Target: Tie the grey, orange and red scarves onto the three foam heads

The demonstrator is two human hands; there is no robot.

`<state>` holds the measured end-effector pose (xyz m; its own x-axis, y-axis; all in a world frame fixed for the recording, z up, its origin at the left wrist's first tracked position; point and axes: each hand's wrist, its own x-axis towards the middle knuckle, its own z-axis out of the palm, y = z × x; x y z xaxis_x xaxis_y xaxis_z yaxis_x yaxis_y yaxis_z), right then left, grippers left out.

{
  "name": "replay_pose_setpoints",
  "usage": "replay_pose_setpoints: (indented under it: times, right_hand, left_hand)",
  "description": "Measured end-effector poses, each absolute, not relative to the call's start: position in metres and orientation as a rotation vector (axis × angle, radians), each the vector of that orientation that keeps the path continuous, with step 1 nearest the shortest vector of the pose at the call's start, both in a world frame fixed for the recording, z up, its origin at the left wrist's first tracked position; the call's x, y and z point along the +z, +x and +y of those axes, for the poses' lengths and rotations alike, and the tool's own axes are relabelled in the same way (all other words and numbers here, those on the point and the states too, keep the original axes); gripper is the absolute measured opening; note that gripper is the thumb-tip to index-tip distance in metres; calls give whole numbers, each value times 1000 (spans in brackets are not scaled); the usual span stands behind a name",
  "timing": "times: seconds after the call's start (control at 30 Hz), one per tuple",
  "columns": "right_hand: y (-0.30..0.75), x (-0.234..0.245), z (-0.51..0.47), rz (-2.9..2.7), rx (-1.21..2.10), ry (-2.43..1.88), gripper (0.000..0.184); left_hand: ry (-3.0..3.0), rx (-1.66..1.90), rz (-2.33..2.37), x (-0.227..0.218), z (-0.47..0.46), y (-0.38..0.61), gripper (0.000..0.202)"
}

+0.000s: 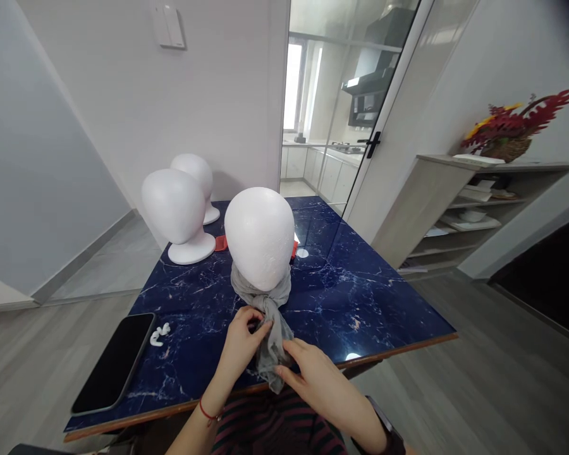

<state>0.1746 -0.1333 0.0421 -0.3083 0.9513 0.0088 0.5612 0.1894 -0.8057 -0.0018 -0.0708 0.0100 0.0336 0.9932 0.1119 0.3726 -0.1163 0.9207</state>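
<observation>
A white foam mannequin head [260, 237] stands near the front of a dark blue marbled table [370, 297]. A grey scarf [271, 328] is knotted round its neck, with the ends hanging toward me. My left hand [241, 344] pinches the scarf just below the knot, fingers closed. My right hand [315, 379] grips the lower end of the scarf near the table's front edge. A red string circles my left wrist, and a dark watch sits on my right.
Two more white foam heads [177, 215] stand at the back left. A black phone [116, 360] and a small white object [160, 335] lie at the front left. Red cloth [221, 242] shows behind the heads. A shelf [464, 208] with flowers stands right.
</observation>
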Motion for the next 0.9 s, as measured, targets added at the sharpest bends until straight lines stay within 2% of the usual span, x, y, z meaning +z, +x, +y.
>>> replay_pose_setpoints:
  times: [0.1,0.2,0.37,0.5,0.6,0.73,0.9]
  right_hand:
    - [191,41,-117,-1929,815,-1484,17]
    - [217,37,-80,-1802,589,-1596,24]
    - [242,44,3,-1843,394,-1510,25]
    - [227,41,57,-1729,376,-1341,27]
    - [215,24,72,-1619,339,-1283,31]
    - [211,0,70,-1548,413,-1242,31]
    - [209,-11,66,-1482,635,-1213,31]
  left_hand:
    - [1659,1098,1430,2,-73,-2,14]
    - [1628,1093,1416,0,-74,-14,18]
    - [1557,1264,1508,23,-48,-50,24]
    - [1414,1568,1563,46,1,-60,19]
    - [1463,1722,1696,43,31,-57,12]
    - [1573,1774,1779,19,44,-55,9]
    - [1510,1691,1675,-2,43,-60,16]
